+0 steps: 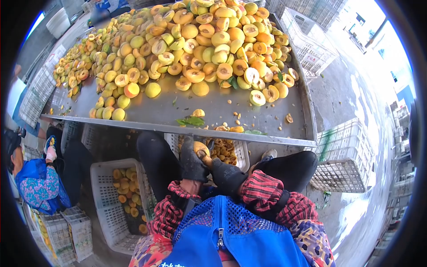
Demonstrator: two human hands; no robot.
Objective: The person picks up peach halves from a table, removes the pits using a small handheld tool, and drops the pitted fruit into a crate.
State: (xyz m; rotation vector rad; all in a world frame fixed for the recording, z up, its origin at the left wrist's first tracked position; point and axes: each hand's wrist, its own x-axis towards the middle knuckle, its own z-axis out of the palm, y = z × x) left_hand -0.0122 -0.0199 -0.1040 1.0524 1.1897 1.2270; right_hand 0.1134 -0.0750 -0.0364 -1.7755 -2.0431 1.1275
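My left hand (193,161), in a dark glove, is closed around a yellow peach half (201,148) just below the table's front edge. My right hand (227,174), gloved too, meets it from the right with its fingers closed. A small brownish thing shows between the hands at the fruit, too small to identify. Under them stands a white basket (243,156) holding brown pits or scraps (222,151). A large heap of peaches (195,49), many cut in half, covers much of the metal table (178,100) ahead.
A white crate (103,196) with peach halves (128,189) stands at my left. More white crates stand at right (344,155) and back right (307,44). A co-worker (42,187) sits at far left; another person (109,6) is behind the heap. Leaves (191,121) lie near the table edge.
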